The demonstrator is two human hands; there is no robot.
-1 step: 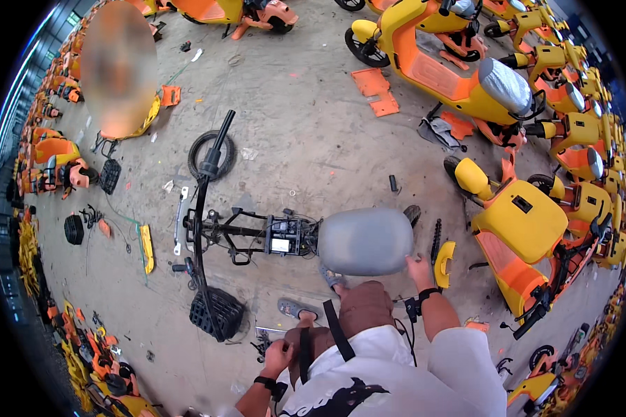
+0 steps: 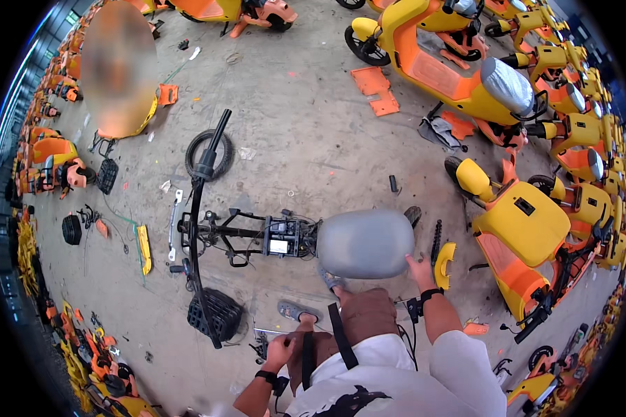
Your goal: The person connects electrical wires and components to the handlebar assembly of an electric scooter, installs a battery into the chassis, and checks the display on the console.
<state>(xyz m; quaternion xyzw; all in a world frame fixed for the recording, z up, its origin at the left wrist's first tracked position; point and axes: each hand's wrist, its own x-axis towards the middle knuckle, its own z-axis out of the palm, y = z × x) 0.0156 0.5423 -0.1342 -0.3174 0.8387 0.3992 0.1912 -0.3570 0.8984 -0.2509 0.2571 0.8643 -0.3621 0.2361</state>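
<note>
Scooter stripped to frame, front end left

Left end: black handlebar runs crosswise, far to near, its near end overlapping a black basket. The scooter's long axis lies left to right, front pointing left. Its uncovered middle exposes a dark box, presumably bared for access. Left hand: fingers curled, beside the shorts, apart from the scooter; not possible to say whether anything is held. Judged idle. Grey seat: over the rear of the frame, long axis in line with the scooter's. Rear wheel: partly visible beyond the seat. Right hand: loosely spread, fingertips against the seat's near right corner, no firm grasp evident; likely placed there to steady it.
</note>
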